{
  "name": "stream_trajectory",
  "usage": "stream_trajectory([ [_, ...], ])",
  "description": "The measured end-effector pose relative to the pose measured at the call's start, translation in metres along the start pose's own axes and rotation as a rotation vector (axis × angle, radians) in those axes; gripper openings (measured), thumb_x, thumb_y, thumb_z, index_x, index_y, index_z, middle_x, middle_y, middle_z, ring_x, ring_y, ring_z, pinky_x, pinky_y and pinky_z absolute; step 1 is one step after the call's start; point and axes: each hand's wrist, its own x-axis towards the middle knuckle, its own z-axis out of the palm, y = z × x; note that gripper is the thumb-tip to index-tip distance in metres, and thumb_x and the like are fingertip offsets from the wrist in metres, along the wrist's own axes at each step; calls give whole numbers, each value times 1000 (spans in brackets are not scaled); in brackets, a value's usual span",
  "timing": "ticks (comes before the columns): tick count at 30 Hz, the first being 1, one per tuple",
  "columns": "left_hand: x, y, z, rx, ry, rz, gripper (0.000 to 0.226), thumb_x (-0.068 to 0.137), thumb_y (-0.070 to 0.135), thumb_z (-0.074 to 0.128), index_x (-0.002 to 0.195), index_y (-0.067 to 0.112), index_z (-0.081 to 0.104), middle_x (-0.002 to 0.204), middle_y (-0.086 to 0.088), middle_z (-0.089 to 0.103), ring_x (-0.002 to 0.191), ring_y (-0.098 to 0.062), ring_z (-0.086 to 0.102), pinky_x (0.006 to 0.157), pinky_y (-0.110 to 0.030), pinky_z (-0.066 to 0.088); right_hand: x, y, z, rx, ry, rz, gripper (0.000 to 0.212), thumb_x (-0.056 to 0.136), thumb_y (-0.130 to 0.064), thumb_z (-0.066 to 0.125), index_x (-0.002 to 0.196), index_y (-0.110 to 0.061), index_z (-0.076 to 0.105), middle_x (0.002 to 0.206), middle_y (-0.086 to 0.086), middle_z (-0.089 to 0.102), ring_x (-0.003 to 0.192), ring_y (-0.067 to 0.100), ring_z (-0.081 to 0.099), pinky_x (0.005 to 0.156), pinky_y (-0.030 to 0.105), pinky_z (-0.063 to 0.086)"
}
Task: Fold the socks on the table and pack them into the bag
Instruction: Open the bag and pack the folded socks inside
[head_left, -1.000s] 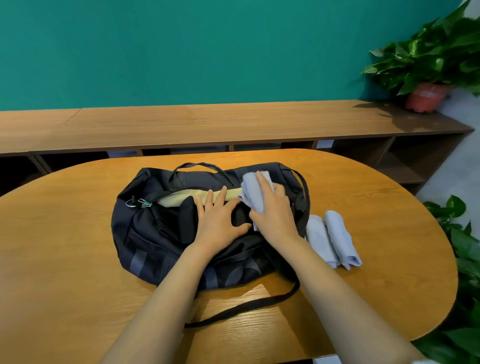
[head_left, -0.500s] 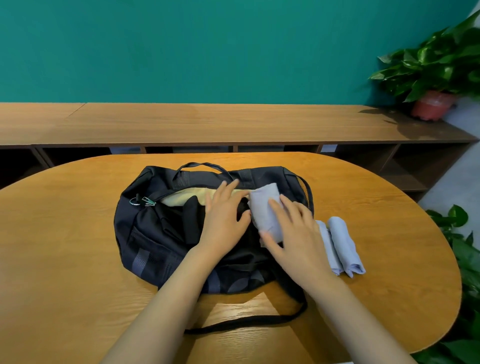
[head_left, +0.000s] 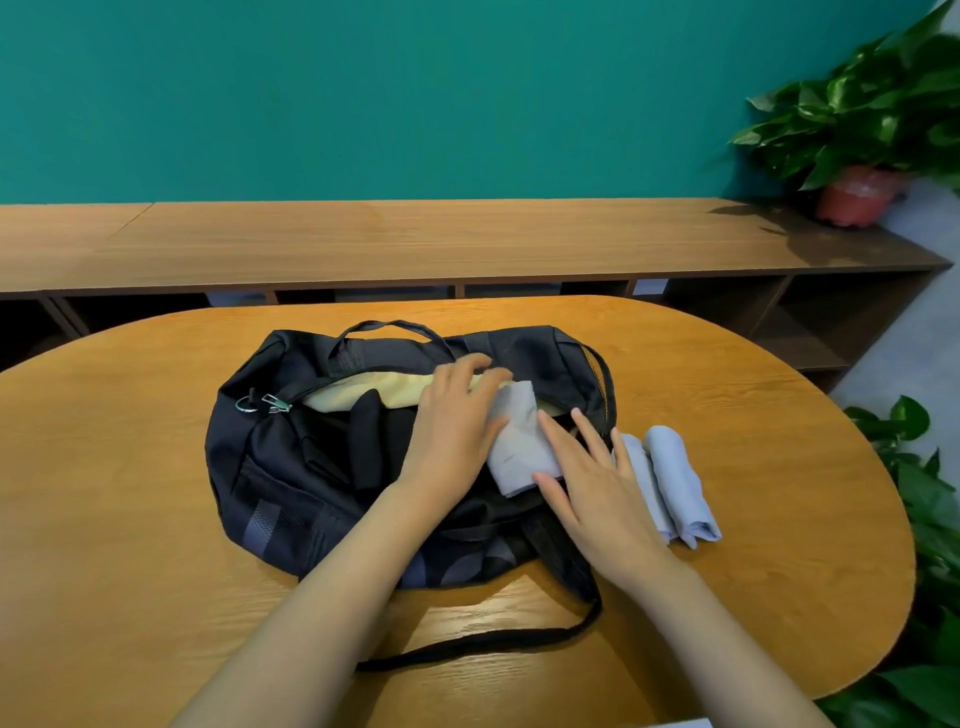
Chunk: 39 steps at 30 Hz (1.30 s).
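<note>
Behind the oval table (head_left: 130, 493) stands a teal wall (head_left: 415, 93).

Black bag (head_left: 291, 467) on oval wood table (head_left: 130, 545), zip open, yellow lining (head_left: 363, 397) showing. Folded grey sock (head_left: 514, 441) lies across bag's mouth. L hand (head_left: 452, 421) flat on bag top, fingers at sock's far end. R hand (head_left: 597, 483), fingers straight, rests on sock's rt edge. Two more folded socks (head_left: 670, 483) side by side on table, just rt of bag. Strap (head_left: 493, 644) trails toward near edge.
</note>
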Motion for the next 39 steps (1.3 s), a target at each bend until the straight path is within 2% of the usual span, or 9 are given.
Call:
stream_trajectory([
  [3, 1, -2, 3, -27, -87, 316, 33, 91, 11, 64, 124, 14, 61, 136, -9, 53, 124, -29, 49, 101, -44, 42, -3, 11, -6, -64, 38, 9, 68, 94, -64, 15, 148, -27, 33, 150, -10, 38, 148, 9, 8, 120, 39, -5],
  [7, 1, -11, 10, 18, -330, 446, 39, 105, 35, 36, 140, 26, 50, 150, 8, 42, 140, -14, 29, 115, -33, 16, -10, 26, -11, -148, -28, -134, 66, 98, -65, 10, 139, -29, 46, 147, -17, 42, 149, 9, 9, 121, 42, -7],
  [13, 19, -10, 14, 137, -453, 696, 41, 106, 35, 30, 137, 21, 53, 134, 3, 55, 135, -17, 37, 117, -33, 10, -17, 42, -12, -249, -42, -180, 54, 99, -61, 22, 128, -28, 53, 136, -14, 54, 145, 16, 24, 119, 50, 6],
  [19, 12, -33, 15, 102, -604, 642, 56, 103, 42, 15, 120, 20, 63, 128, 3, 60, 136, -15, 37, 117, -33, 13, -18, 45, -12, -373, 49, -175, 36, 96, -50, 32, 104, -30, 61, 105, -15, 61, 118, 17, 52, 117, 54, 17],
  [25, 0, -41, 5, 57, -579, 556, 43, 105, 39, 29, 128, 23, 61, 139, 6, 53, 142, -10, 28, 118, -27, 1, -15, 33, -12, -284, 73, -165, 39, 99, -53, 27, 98, -32, 61, 101, -19, 58, 115, 12, 46, 117, 54, 14],
  [30, -6, -36, 0, -56, -363, 508, 30, 98, 40, 50, 113, 24, 72, 132, 3, 58, 129, -15, 44, 108, -32, 34, 31, 16, -25, -139, 267, -124, 25, 97, -39, 48, 112, -28, 64, 112, -14, 62, 111, 15, 49, 100, 34, 29],
  [33, -8, -36, -2, -119, -368, 424, 25, 96, 37, 58, 112, 25, 73, 127, 4, 60, 124, -14, 47, 102, -35, 41, 72, 1, -28, -323, 62, -38, 27, 91, -42, 60, 112, -27, 66, 108, -9, 65, 110, 21, 49, 86, 37, 28],
  [36, -13, -37, -2, -161, -365, 388, 28, 96, 38, 55, 111, 22, 74, 128, 1, 61, 124, -15, 48, 101, -35, 43, 101, -3, -28, -442, -67, 29, 18, 97, -37, 50, 96, -29, 67, 94, -9, 66, 106, 20, 51, 78, 36, 22],
  [39, -15, -40, 1, -162, -341, 385, 34, 97, 39, 49, 109, 20, 74, 127, -1, 62, 123, -18, 49, 99, -37, 44, 117, 3, -41, -272, 191, 163, 15, 97, -32, 52, 98, -24, 64, 88, -6, 67, 96, 21, 55, 76, 35, 22],
])
